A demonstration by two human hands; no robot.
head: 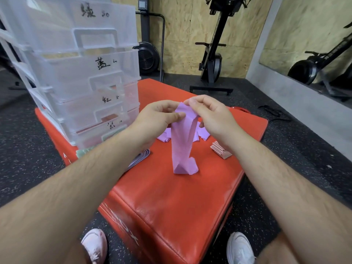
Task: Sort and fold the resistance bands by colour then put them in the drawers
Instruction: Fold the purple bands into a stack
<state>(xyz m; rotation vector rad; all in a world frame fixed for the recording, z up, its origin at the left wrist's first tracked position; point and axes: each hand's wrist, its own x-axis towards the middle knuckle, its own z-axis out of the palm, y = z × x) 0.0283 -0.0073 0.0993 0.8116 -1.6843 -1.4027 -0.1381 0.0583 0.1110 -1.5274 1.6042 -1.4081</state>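
The left hand [160,115] and right hand [211,119] each pinch something above the big red box [171,197]. Clear drawers [76,79] stand on it, marked in black pen 绿, 蓝, 红 15. The purple band [182,143] hangs straight down from both hands, its bottom end folded on the box.

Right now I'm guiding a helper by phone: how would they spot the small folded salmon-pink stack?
Find the red padded box carrying the clear drawer tower. On its top, the stack lies by the wrist of the right hand. It alone is salmon-pink; the bands around it are purple.
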